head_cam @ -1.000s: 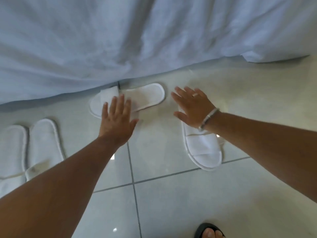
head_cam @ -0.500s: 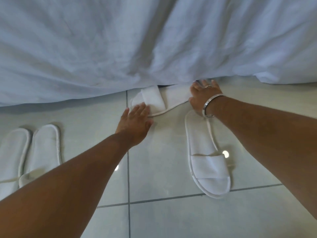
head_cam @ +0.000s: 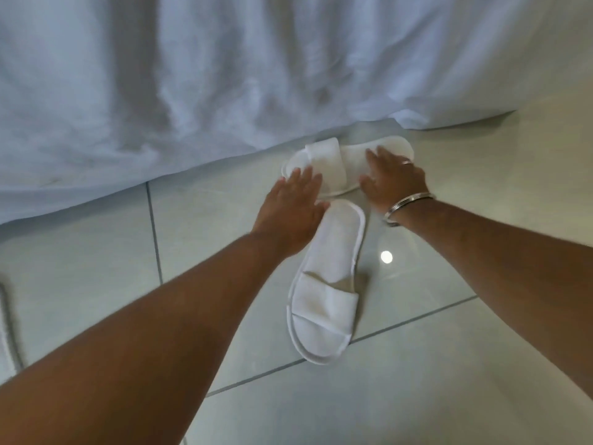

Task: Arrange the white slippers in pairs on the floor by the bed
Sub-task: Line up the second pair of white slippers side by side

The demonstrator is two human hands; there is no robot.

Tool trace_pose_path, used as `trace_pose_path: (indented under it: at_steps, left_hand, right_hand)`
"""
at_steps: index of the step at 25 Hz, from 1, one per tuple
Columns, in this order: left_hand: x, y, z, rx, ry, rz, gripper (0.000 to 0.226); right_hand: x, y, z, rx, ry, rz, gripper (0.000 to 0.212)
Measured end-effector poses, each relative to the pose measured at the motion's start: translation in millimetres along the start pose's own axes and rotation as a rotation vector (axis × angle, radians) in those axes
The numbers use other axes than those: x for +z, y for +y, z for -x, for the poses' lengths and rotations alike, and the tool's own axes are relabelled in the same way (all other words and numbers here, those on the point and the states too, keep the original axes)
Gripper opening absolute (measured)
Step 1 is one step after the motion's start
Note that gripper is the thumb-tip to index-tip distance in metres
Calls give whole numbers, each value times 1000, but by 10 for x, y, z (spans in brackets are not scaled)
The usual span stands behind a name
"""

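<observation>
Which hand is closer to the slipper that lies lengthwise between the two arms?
Left. The left hand touches the heel edge of that slipper; the right hand rests on the sideways slipper, just beyond it.

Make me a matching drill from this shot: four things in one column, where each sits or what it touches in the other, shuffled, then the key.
Things
1. left hand
2. right hand
3. near slipper
4. bracelet

Places
A. lengthwise on the tile, strap end toward the camera
B. around the right wrist
C. flat on the heel end of the far slipper
D. at the strap end of the far slipper, by the bedsheet

Pairs: 1-D, 2-C, 3-A, 4-B
</observation>
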State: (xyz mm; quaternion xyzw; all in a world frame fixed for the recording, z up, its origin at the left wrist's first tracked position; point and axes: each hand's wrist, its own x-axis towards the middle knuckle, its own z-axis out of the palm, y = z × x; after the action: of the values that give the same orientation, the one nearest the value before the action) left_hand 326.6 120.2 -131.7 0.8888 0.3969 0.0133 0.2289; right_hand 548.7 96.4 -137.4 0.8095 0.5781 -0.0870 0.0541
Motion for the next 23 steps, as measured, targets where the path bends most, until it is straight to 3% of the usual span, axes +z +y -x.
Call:
trace_pose_path:
  at_steps: [2,4,5,9,11,13,15,17,20,23]
  left_hand:
    - [131,79,337,215,-9,28,65]
    - [341,160,728,407,-199,-87,73]
    - [416,136,878,420,-279,-172,77]
    - [397,-264,1140,182,-213,-283,85]
    - [332,-405,1188,102,-202,-300,92]
    - [301,-461,1203,79,-219,-292,97]
    - [322,-461,1213,68,-223,-275,100]
    - [350,-443,1218,54,-221,-257,103]
    - [349,-436,1209,47,-226,-229,111]
    - [336,-360,1254,93,-242,-199,116]
  right_hand:
    - [35,-285,6,-104,-29,-69,57]
    - [80,-414,-72,-64,-142,-135,59]
    - [88,-402,-144,10,-194,-177,63]
    - [42,-253,-390,281,-267,-118,84]
    - [74,-146,-343,424,-198,-178,99]
    - [112,-110,-223,434,-165,-190,105]
    - [174,-112,-95,335,-150,-113,103]
    - [242,-86,115,99,-148,-20,98]
    - [312,92,645,-264,-231,63,92]
    - [294,324,1218,-452,-301,111,89]
